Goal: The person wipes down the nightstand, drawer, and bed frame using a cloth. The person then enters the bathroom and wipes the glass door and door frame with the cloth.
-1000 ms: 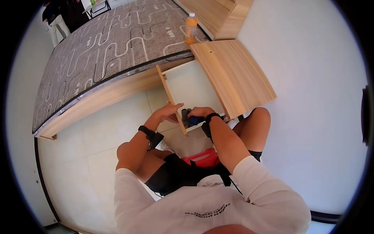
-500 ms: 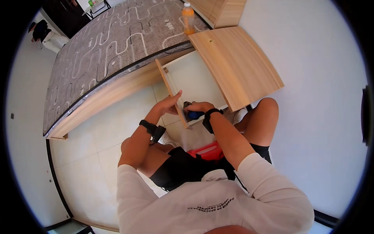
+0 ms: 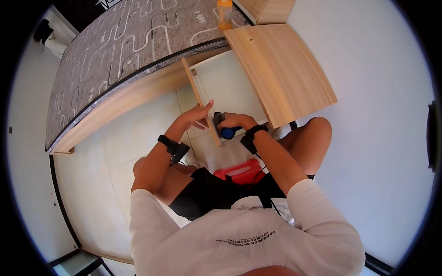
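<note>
A pulled-out drawer [image 3: 228,85] with a white bottom and a wood-grain front panel [image 3: 214,131] extends from the nightstand in front of me. My left hand [image 3: 198,116] holds that front panel, thumb over its upper edge and fingers against the outer face. Inside the drawer, near its front corner, my right hand [image 3: 234,120] is wrapped around a black and blue cordless drill [image 3: 226,133]. The drill's dark end lies close to the panel's inner face; its tip is hidden.
The nightstand's wooden top [image 3: 281,73] is right of the drawer, beside a white wall. A patterned mattress [image 3: 138,50] bears an orange drink bottle [image 3: 224,16]. Between my legs sits a red case [image 3: 241,172]. Another person [image 3: 48,37] is at the far left.
The view has tilted slightly downward. My right hand has turned the drill a little, showing more of its dark part. My left hand stays at the front panel, its fingers slightly more spread.
</note>
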The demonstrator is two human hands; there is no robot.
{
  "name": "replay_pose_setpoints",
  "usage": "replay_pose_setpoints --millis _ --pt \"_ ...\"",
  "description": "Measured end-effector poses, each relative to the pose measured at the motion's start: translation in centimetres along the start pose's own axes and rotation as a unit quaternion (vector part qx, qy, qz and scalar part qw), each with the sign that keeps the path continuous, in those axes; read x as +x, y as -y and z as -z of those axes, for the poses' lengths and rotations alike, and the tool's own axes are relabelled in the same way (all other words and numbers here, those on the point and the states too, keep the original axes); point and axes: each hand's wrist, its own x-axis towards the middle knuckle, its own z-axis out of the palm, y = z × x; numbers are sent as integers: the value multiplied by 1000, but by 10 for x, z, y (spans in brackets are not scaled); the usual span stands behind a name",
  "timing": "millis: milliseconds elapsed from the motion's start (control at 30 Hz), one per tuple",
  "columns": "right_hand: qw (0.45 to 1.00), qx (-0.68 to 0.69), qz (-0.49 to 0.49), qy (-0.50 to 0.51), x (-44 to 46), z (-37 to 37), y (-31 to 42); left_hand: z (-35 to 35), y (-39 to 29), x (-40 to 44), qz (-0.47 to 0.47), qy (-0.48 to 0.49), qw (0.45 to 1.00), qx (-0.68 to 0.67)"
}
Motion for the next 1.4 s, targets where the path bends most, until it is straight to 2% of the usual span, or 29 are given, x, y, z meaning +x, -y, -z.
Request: replay_pose_setpoints --millis 67,167,233,267,333,467,533,633,733,833,967,1033,1167,1233,1267,1333,1367,1400 --pt "1000 -7 4 -5 -17 13 15 -5 -2 -4 5 -28 1000 2" --pt "997 -28 68 -34 -50 31 45 -6 3 4 3 -65 998 8" --pt "990 -119 73 29 -72 41 68 -7 8 8 3 -73 997 6" --pt "990 -114 73 35 -79 37 75 -11 7 8 9 -82 997 -7" --pt "980 -177 89 11 -91 32 84 -13 6 10 11 -90 996 -18" --pt "979 -157 125 -34 -100 18 74 -17 8 13 3 -84 993 -85" --pt "949 -290 118 -32 -120 25 85 -18 7 11 6 -95 990 -102" --pt "920 -364 133 -68 -118 16 78 -23 5 8 -10 -113 985 -127" --pt "934 -319 147 -68 -108 13 80 -23 7 12 -14 -134 982 -132" --pt "947 -284 145 -46 -113 22 80 -21 8 11 -46 -106 980 -161" --pt "933 -325 140 -61 -123 29 66 -19 8 14 -51 -95 981 -162" --pt "888 -425 99 -147 -128 26 53 -19 7 9 -50 -99 980 -167" --pt "884 -418 101 -183 -127 15 45 -7 13 -5 -60 -140 978 -139" --pt "869 -399 199 -216 -112 1 43 0 18 -8 -60 -148 978 -138" --pt "869 -397 202 -217 -108 -3 39 4 20 -10 -54 -152 978 -133" --pt "853 -358 292 -243 -118 0 52 5 22 -16 -46 -156 978 -128" --pt "853 -358 293 -243 -118 3 53 6 23 -18 -45 -163 977 -128" --pt "870 -365 253 -216 -118 6 51 6 23 -20 -45 -169 976 -128"
